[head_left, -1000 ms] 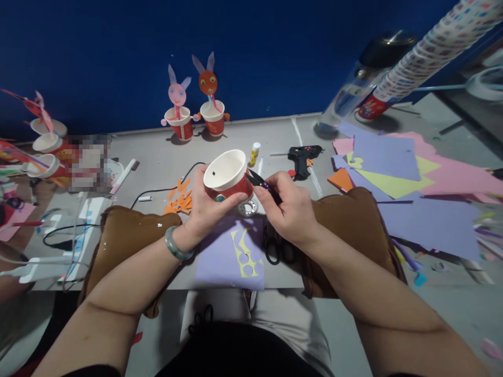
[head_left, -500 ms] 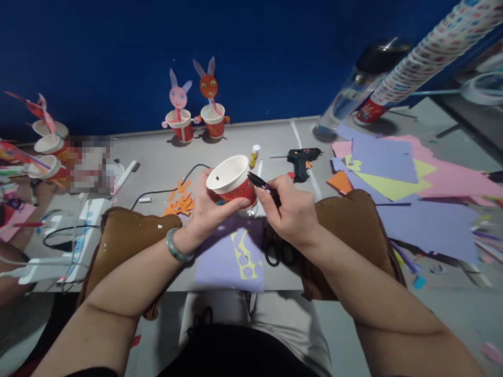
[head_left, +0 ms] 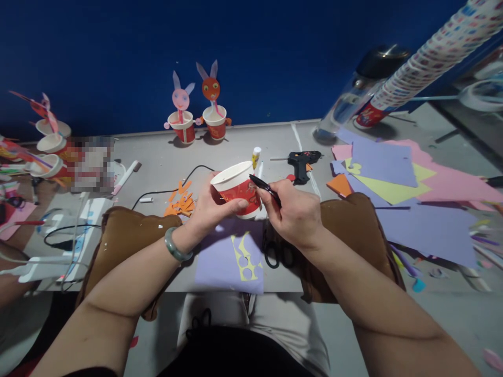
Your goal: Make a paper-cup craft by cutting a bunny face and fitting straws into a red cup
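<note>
My left hand point(head_left: 212, 203) is wrapped around a red paper cup point(head_left: 231, 191) with a white rim, thumb across its front. The cup leans, and its mouth is partly visible. In my right hand point(head_left: 293, 209), closed, is a slim black pointed tool point(head_left: 265, 186); its exact kind I cannot make out. The tip is close to the cup's right side, just below the rim; whether it touches I cannot tell. Below the cup lies a purple paper sheet point(head_left: 216, 262) carrying a yellow paper offcut point(head_left: 241, 262) with round holes. Beside it are black-handled scissors point(head_left: 272, 255), partly hidden.
Two rabbit-headed cup figures point(head_left: 183, 128) stand by the blue wall. A black glue gun point(head_left: 301, 165), a glue stick point(head_left: 256, 156) and orange paper scraps point(head_left: 181, 204) lie around the cup. Brown cushions point(head_left: 133, 241) flank my forearms. Coloured paper point(head_left: 385, 162) and stacked cups point(head_left: 424, 68) are right.
The cup has turned in my left hand so more of its red side shows and less of its inside, where a dark spot was visible. My right hand stays close beside it with the black tool.
</note>
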Demonstrator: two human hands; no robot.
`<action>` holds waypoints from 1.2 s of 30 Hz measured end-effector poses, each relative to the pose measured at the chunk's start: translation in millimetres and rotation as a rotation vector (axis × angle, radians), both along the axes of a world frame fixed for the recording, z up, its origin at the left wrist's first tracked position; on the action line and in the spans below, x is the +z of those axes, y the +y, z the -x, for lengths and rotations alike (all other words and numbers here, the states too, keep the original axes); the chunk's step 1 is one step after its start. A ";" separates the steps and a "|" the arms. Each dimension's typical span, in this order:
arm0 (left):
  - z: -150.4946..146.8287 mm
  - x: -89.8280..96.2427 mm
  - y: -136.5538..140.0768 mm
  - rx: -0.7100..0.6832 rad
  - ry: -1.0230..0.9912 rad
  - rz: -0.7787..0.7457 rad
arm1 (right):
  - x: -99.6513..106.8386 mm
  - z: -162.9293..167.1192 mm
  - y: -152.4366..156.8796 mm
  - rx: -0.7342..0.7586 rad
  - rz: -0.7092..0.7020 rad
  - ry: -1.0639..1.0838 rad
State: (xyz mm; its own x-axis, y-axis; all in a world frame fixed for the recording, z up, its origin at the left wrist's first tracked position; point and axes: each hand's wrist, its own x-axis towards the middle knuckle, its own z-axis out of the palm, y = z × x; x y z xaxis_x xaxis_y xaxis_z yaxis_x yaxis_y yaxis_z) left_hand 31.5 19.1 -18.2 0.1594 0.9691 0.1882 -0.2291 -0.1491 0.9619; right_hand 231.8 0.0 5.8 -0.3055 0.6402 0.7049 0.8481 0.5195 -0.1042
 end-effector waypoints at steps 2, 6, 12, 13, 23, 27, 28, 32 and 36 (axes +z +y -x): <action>1.1 -0.4 1.2 -0.022 0.002 0.013 | 0.9 -0.9 0.7 -0.006 -0.026 -0.026; 2.4 -2.7 2.9 -0.039 -0.023 0.030 | 3.7 -1.5 1.5 -0.005 -0.049 -0.057; 4.0 -5.9 4.0 -0.074 -0.032 0.049 | 4.5 -4.8 2.8 -0.005 -0.036 -0.063; 4.8 -6.5 4.6 -0.090 -0.030 0.052 | 4.4 -5.7 3.2 -0.010 -0.043 -0.063; 20.5 2.6 14.1 -0.260 0.034 0.084 | 8.3 -14.9 8.0 0.041 -0.052 -0.091; 26.8 11.0 16.9 -0.331 0.090 0.082 | 10.2 -20.2 11.3 0.099 0.053 -0.098; 28.3 12.2 17.5 -0.344 0.097 0.083 | 10.8 -21.2 12.0 0.106 0.087 -0.101; 32.4 14.9 18.8 -0.385 0.110 0.096 | 13.8 -23.8 13.4 0.119 0.144 -0.112; 33.9 17.7 18.4 -0.435 0.099 0.126 | 15.9 -25.2 13.3 0.144 0.140 -0.138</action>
